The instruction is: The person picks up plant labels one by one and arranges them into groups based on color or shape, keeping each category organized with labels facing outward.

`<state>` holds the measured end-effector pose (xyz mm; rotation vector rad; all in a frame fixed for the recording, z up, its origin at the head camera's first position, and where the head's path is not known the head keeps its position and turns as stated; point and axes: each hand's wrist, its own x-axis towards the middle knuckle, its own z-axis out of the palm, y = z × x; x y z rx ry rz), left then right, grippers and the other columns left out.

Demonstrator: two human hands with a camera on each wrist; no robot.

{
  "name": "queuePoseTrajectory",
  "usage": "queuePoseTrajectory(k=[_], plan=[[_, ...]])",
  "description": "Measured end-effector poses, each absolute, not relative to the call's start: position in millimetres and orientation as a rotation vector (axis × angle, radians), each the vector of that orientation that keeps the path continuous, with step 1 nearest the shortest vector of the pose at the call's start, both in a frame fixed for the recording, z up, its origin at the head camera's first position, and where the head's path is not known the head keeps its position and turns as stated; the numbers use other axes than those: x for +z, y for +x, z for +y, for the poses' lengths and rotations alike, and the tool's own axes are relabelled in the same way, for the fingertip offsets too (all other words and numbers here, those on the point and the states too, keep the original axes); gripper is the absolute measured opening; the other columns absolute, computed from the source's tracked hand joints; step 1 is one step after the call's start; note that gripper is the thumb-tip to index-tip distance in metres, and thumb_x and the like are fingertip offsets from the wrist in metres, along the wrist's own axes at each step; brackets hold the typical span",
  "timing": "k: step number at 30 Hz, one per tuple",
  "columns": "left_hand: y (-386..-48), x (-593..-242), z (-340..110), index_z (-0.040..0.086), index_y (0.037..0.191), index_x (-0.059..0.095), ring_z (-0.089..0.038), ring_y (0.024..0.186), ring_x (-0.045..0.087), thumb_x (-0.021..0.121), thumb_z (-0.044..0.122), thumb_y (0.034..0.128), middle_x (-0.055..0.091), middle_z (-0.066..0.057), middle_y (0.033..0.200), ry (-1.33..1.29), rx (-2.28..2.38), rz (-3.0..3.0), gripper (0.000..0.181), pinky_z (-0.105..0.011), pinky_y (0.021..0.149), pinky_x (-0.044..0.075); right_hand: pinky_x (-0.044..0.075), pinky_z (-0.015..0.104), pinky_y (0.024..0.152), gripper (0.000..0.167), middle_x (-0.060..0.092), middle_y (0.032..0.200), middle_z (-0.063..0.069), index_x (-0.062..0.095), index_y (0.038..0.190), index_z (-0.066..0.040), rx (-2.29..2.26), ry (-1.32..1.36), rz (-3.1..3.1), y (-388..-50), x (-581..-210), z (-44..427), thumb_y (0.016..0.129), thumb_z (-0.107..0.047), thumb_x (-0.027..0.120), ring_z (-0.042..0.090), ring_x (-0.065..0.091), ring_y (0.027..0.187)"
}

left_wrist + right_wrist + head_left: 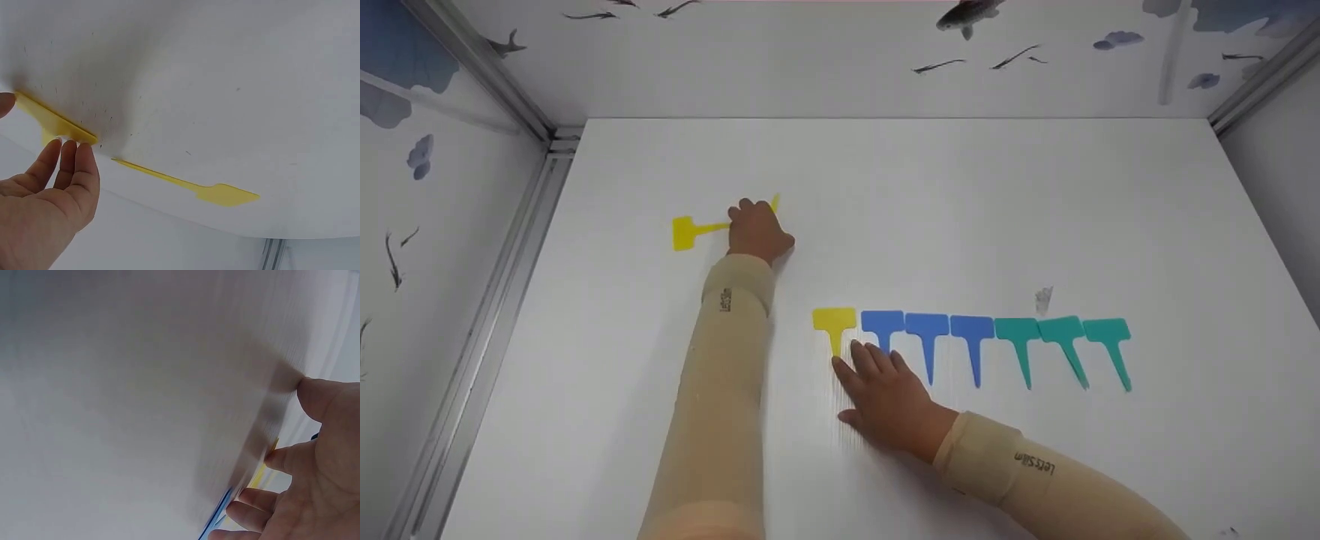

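Observation:
My left hand (pixel 757 231) holds a yellow plant label (pixel 59 121) by its wide head, between the thumb at one end and fingers at the other. Only its pointed stem shows past the hand in the head view. A second yellow plant label (pixel 684 233) lies to the left, its tip near that hand. My right hand (pixel 892 401) lies with fingers spread on the white table (pixel 607 360). Its fingertips are at the stems of the yellow label (pixel 834 319) and the first blue label (pixel 883 321) in a row, partly covering them.
To the right the row continues with two blue labels (pixel 928 324) and three green labels (pixel 1063 328), stems toward me. A grey smudge (pixel 1043 300) marks the surface above them. White panels with fish prints (pixel 967 15) and metal rails (pixel 521 247) border the table.

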<state>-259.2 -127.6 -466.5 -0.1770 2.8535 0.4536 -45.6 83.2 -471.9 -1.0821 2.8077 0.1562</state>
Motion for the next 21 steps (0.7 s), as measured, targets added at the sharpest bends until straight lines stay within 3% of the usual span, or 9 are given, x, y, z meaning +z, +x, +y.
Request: queuePoseTrajectory(k=[13, 21], plan=[[-251, -464, -133, -0.006, 0.126, 0.044, -0.034, 0.118, 0.035, 0.064, 0.022, 0.0829, 0.039, -0.024, 0.127, -0.151, 0.579, 2.858, 0.056, -0.041, 0.099, 0.042, 0.045, 0.048, 0.100, 0.069, 0.044, 0.141, 0.018, 0.041, 0.145, -0.012, 0.165, -1.087, 2.806, -44, -470, 83, 0.091, -0.052, 0.057, 0.033, 0.047, 0.126], [-248, -466, -135, -0.008, 0.121, 0.050, -0.033, 0.115, 0.035, 0.064, 0.025, 0.0838, 0.040, -0.023, 0.124, -0.112, 0.503, 2.880, 0.052, -0.037, 0.098, 0.042, 0.043, 0.049, 0.101, 0.069, 0.041, 0.144, 0.018, 0.039, 0.146, -0.012, 0.167, -1.053, 2.778, -45, -471, 83, 0.092, -0.051, 0.055, 0.034, 0.044, 0.129]])
